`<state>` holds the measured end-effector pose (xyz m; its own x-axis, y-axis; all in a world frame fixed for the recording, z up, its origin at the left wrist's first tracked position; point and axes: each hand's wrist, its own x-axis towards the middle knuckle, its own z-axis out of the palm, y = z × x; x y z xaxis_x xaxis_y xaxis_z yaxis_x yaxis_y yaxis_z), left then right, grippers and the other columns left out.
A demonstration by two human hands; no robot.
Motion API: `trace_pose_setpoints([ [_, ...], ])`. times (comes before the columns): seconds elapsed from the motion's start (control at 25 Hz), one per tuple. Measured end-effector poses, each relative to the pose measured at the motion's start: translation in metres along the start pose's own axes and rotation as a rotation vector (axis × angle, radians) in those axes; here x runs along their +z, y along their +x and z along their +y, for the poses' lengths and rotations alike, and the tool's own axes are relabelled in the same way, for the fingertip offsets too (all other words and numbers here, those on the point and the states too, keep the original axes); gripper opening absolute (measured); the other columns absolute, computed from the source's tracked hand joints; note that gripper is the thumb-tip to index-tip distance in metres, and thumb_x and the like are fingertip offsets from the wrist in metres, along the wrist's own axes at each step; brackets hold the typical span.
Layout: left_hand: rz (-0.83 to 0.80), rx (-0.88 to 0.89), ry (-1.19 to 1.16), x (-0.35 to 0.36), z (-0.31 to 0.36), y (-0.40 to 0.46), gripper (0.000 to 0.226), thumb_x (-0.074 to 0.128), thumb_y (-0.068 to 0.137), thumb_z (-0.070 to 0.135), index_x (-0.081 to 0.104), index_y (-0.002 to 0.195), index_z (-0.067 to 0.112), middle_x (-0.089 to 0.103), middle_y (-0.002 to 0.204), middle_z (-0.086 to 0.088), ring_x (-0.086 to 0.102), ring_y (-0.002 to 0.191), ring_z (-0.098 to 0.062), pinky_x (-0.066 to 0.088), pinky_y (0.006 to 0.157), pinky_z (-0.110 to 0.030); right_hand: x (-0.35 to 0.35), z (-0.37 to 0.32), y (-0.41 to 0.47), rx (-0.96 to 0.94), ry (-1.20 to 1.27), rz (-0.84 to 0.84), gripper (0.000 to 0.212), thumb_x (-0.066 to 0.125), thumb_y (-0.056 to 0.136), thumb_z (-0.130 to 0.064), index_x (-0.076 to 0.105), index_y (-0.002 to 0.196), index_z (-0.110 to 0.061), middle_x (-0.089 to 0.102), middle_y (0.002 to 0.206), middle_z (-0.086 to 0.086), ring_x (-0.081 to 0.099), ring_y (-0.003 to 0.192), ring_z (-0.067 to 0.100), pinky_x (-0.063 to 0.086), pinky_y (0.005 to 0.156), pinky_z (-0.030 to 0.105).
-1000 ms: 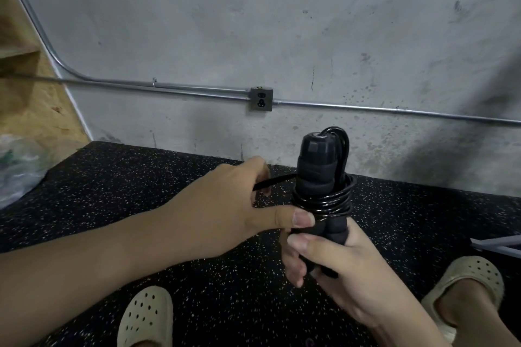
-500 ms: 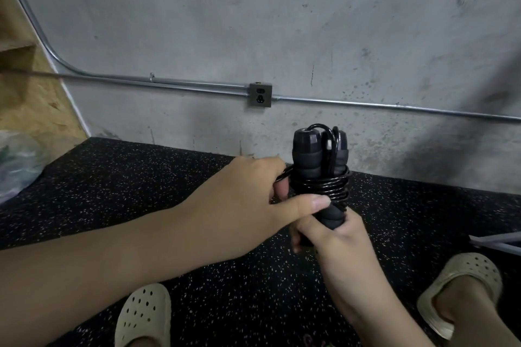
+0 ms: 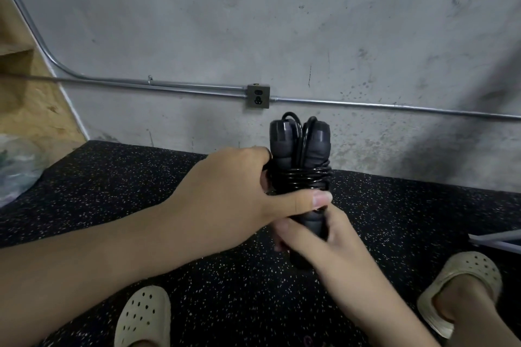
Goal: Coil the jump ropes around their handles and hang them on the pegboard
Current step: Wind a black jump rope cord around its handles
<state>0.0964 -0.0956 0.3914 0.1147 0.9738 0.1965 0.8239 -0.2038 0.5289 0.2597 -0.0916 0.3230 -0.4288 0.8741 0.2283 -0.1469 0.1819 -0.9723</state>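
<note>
A black jump rope (image 3: 300, 149) stands upright in front of me, its two foam handles side by side with glossy cord wound around their middle in several turns. My right hand (image 3: 318, 236) grips the lower part of the handles from below. My left hand (image 3: 231, 200) closes on the bundle from the left, thumb laid across the front just under the coils, fingers hidden behind the handles. Short cord loops stick out above the handle tops. No pegboard is in view.
Black speckled rubber flooring (image 3: 112, 191) runs to a grey concrete wall with metal conduit and an outlet box (image 3: 258, 96). My feet in beige perforated clogs (image 3: 143, 315) are below. A wooden structure (image 3: 25, 93) stands at left, pale strips (image 3: 496, 242) lie at right.
My left hand has pulled the last stretch of cord in and closed against the handles. The bundle has turned so both handle tops show side by side.
</note>
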Motion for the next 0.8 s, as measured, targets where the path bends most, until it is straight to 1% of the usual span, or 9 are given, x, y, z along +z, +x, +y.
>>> trace_pose_setpoints([
  [0.08,-0.098,0.038,-0.168,0.002,-0.005,0.001,0.061,0.056,0.067,0.091,0.069,0.094,0.038,0.074,0.081,0.016,0.07,0.072,-0.004,0.059,0.072,-0.037,-0.008,0.002,0.001,0.092,0.229,-0.157,0.028,0.079,0.077,-0.028,0.065,0.084,-0.006,0.061,0.069,0.01,0.056,0.066,0.023,0.049,0.067,0.031],
  [0.16,-0.148,0.076,-0.255,0.008,-0.008,0.001,0.059,0.061,0.07,0.086,0.07,0.099,0.036,0.077,0.089,0.009,0.073,0.08,-0.012,0.06,0.08,-0.044,-0.01,0.002,0.0,0.143,0.254,-0.222,0.021,0.075,0.073,-0.021,0.062,0.075,-0.004,0.051,0.059,0.01,0.049,0.057,0.023,0.046,0.056,0.031],
  [0.24,-0.201,0.056,-0.228,0.01,-0.011,0.001,0.065,0.058,0.067,0.09,0.068,0.101,0.035,0.076,0.091,0.009,0.072,0.082,-0.01,0.059,0.081,-0.039,-0.012,0.002,0.001,0.14,0.124,-0.176,0.01,0.069,0.073,-0.012,0.062,0.066,-0.014,0.053,0.056,0.009,0.052,0.052,0.02,0.046,0.053,0.029],
  [0.28,-0.233,0.014,-0.159,0.009,-0.013,0.001,0.07,0.054,0.065,0.094,0.066,0.096,0.033,0.073,0.085,0.011,0.068,0.076,-0.005,0.058,0.077,-0.033,-0.013,0.002,0.0,0.131,0.057,-0.139,0.014,0.066,0.074,-0.006,0.065,0.065,-0.017,0.057,0.057,0.011,0.056,0.052,0.02,0.048,0.053,0.028],
  [0.4,-0.269,-0.117,0.027,0.002,-0.015,0.003,0.08,0.048,0.053,0.103,0.05,0.071,0.024,0.052,0.061,0.013,0.047,0.055,-0.006,0.042,0.059,-0.026,-0.016,0.002,-0.001,0.146,-0.003,-0.066,0.013,0.063,0.074,0.001,0.065,0.072,-0.012,0.061,0.061,0.008,0.061,0.054,0.019,0.05,0.051,0.029],
  [0.48,-0.228,-0.114,0.038,0.001,-0.014,0.002,0.079,0.049,0.055,0.101,0.045,0.067,0.023,0.046,0.057,0.012,0.041,0.051,-0.007,0.038,0.055,-0.026,-0.015,0.005,-0.002,0.146,-0.037,-0.019,0.012,0.065,0.075,0.002,0.061,0.075,-0.009,0.059,0.062,0.005,0.058,0.053,0.018,0.049,0.048,0.03],
  [0.6,-0.181,-0.055,-0.038,0.008,-0.008,-0.005,0.066,0.053,0.069,0.089,0.051,0.073,0.024,0.051,0.06,0.012,0.045,0.053,-0.003,0.041,0.056,-0.024,-0.019,0.006,-0.001,0.137,-0.114,0.087,0.012,0.067,0.069,-0.005,0.06,0.077,-0.002,0.058,0.059,0.007,0.055,0.053,0.019,0.048,0.047,0.032],
  [0.68,-0.183,-0.047,-0.064,0.014,-0.004,-0.009,0.057,0.055,0.075,0.084,0.056,0.08,0.027,0.055,0.061,0.015,0.049,0.053,-0.001,0.041,0.056,-0.021,-0.015,0.003,-0.001,0.116,-0.172,0.132,0.01,0.07,0.067,-0.007,0.067,0.073,-0.015,0.06,0.057,0.004,0.055,0.051,0.018,0.047,0.047,0.032],
  [0.8,-0.182,-0.063,-0.093,0.02,-0.006,-0.009,0.057,0.053,0.074,0.085,0.061,0.088,0.03,0.06,0.068,0.017,0.053,0.059,0.001,0.041,0.058,-0.018,0.003,0.012,-0.006,0.071,-0.222,0.225,0.029,0.078,0.072,-0.001,0.074,0.076,-0.03,0.069,0.061,-0.002,0.056,0.05,0.009,0.044,0.048,0.022],
])
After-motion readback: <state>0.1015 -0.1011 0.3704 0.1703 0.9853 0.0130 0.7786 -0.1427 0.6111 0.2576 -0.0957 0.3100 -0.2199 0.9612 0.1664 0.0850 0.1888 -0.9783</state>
